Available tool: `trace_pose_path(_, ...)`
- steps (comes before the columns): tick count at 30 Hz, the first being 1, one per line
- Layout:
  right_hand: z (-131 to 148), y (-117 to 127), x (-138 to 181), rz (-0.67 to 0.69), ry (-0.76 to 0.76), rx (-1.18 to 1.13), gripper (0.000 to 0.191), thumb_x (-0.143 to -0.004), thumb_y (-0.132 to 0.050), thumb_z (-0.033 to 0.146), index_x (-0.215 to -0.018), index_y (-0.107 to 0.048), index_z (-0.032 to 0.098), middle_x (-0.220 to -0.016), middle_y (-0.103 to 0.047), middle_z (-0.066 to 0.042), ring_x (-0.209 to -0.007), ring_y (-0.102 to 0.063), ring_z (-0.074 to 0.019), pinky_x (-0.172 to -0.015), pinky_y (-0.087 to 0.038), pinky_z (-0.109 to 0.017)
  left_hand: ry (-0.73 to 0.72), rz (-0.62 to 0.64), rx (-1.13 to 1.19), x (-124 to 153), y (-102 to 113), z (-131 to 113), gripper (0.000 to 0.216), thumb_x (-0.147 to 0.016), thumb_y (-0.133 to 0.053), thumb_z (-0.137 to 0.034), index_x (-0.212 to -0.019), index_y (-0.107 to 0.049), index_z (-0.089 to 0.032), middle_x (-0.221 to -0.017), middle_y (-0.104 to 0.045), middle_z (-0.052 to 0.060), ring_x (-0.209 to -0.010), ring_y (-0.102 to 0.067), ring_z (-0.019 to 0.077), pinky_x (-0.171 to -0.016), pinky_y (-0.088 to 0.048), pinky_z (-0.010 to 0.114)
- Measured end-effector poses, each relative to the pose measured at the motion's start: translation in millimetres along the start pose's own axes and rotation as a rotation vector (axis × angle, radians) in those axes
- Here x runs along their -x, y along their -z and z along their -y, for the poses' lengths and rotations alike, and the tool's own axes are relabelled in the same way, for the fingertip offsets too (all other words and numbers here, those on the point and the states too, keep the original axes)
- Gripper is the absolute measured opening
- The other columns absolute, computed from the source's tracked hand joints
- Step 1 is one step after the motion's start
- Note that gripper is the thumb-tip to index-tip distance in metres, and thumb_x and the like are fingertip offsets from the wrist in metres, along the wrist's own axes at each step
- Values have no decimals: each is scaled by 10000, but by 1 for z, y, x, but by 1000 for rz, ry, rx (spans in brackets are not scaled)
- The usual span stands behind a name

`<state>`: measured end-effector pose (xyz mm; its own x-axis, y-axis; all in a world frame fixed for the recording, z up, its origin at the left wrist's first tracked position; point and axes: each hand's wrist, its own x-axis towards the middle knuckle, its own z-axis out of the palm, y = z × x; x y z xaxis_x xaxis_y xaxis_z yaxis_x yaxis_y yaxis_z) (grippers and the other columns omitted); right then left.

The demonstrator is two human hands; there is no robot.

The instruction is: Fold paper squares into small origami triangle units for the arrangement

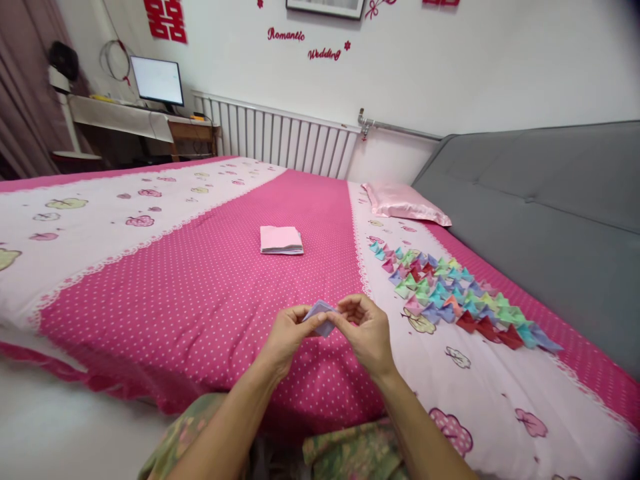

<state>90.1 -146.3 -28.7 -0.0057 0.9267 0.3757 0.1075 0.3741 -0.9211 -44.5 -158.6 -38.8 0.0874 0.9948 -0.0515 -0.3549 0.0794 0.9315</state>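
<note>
A small piece of folded lavender paper (324,327) is pinched between my two hands above the near edge of the bed. My left hand (289,333) grips its left side, thumb on top. On the right side, my right hand (366,330) pinches the paper with thumb and index finger, its other fingers curled. Further back on the pink dotted bedspread lies a stack of square paper (281,238) with a pink sheet on top. To the right, several folded paper boats (453,300) in many colours sit in close rows.
The bed (200,293) has a pink and white cover. A pink pillow (405,202) lies near the grey headboard (540,200). Behind the bed stand a white radiator (280,137) and a desk (120,121) with a lit monitor (158,80).
</note>
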Motion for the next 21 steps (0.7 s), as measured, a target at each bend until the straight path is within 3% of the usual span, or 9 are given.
trace_pose_path(6, 3, 3, -2, 133, -56, -159, 188, -665, -660, 259, -821, -600, 172, -750, -631, -29, -698, -595, -151, -661, -488, -279, -9, 19, 111, -1, 5, -3, 227, -653, -649, -320, -764, -670, -123, -724, -641, 51, -641, -540, 96, -657, -418, 220)
trace_pose_path(21, 3, 4, -1, 82, -98, -137, 117, -681, -637, 270, -743, -652, 171, -693, -648, -19, -656, -587, -146, -654, -481, -285, -32, -21, 98, -1, 1, 2, 216, -644, -658, -307, -762, -668, -126, -738, -652, 58, -663, -554, 111, -669, -425, 232)
